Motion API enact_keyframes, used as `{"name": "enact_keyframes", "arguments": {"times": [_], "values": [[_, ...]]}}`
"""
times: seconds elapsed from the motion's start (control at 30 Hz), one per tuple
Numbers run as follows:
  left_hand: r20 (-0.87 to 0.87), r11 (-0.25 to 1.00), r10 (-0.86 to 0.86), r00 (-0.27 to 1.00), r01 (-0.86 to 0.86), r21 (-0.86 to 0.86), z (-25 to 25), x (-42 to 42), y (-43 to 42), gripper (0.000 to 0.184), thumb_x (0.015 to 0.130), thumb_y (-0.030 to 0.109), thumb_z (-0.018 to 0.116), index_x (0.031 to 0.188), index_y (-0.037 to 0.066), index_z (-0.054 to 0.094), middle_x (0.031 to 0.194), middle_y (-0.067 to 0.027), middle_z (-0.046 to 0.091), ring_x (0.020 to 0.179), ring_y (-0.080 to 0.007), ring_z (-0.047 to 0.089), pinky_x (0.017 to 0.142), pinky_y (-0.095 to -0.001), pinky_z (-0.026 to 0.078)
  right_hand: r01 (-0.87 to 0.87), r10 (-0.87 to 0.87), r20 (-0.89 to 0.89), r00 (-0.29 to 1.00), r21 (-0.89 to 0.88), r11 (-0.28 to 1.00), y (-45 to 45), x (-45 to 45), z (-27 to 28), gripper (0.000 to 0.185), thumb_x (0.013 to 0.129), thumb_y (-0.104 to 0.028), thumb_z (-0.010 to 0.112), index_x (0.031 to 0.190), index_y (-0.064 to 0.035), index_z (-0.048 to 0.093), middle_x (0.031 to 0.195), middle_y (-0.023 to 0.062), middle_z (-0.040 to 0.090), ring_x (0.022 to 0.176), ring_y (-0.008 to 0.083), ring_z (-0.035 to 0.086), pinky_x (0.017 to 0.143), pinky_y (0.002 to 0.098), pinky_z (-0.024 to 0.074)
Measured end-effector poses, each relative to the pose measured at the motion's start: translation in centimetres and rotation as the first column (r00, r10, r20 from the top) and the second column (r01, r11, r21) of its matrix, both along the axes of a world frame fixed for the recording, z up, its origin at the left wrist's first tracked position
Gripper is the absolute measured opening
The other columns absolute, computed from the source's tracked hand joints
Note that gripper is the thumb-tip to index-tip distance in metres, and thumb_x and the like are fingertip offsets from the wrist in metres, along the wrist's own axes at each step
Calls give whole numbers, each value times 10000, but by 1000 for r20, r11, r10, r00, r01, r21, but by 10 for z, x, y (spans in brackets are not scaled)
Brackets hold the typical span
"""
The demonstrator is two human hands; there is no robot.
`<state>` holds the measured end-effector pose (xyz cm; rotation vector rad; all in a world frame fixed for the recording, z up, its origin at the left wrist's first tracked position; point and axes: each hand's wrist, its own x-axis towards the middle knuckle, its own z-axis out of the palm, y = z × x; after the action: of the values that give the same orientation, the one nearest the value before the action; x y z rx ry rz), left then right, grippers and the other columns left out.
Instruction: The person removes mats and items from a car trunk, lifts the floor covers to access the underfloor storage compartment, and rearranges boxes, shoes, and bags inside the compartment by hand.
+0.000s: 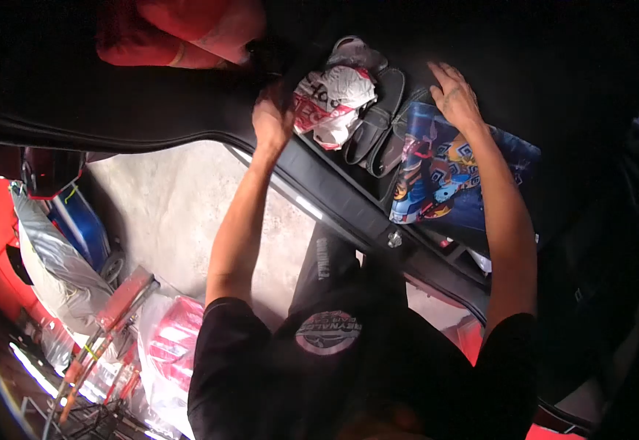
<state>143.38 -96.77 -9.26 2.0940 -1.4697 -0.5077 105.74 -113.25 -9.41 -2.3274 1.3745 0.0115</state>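
Observation:
My left hand (272,121) is over the dark carpeted floor of a car's cargo area, just left of a crumpled white and red plastic bag (334,103); its fingers fade into shadow, and I cannot make out what they hold. To the right, my right hand (453,95) has its fingers stretched out and holds nothing, at the upper edge of a blue bag with colourful printed figures (444,176). Black sandals (378,121) lie between the two bags. A pale translucent item (356,53) shows behind the white and red bag.
Red cushion-like items (184,33) lie at the upper left. The black sill (319,183) of the cargo area runs diagonally below the bags. On the left stand a metal rack (92,359), a pink bundle in clear plastic (176,341) and a blue object (81,227).

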Motion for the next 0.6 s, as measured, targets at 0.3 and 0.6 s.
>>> {"name": "enact_keyframes", "arguments": {"times": [0.3, 0.6], "values": [[245, 963, -200, 949, 144, 229, -32, -91, 19, 935, 740, 513, 822, 1487, 113, 427, 1385, -315, 494, 1311, -488, 458, 1109, -608, 342, -45, 49, 217, 975, -19, 999, 70, 91, -20, 644, 891, -140, 627, 1513, -187, 469, 1468, 212, 497, 1336, 421, 481, 1132, 516, 385], [-20, 981, -121, 992, 122, 148, -16, -127, 38, 801, 834, 524, 736, 1471, 101, 496, 1311, -322, 511, 1204, -486, 505, 1011, -546, 419, -246, 250, 75, 965, -53, 968, 29, 112, 10, 460, 855, -170, 614, 1306, -99, 670, 1272, 172, 661, 1207, 373, 589, 1035, 471, 474]]}}
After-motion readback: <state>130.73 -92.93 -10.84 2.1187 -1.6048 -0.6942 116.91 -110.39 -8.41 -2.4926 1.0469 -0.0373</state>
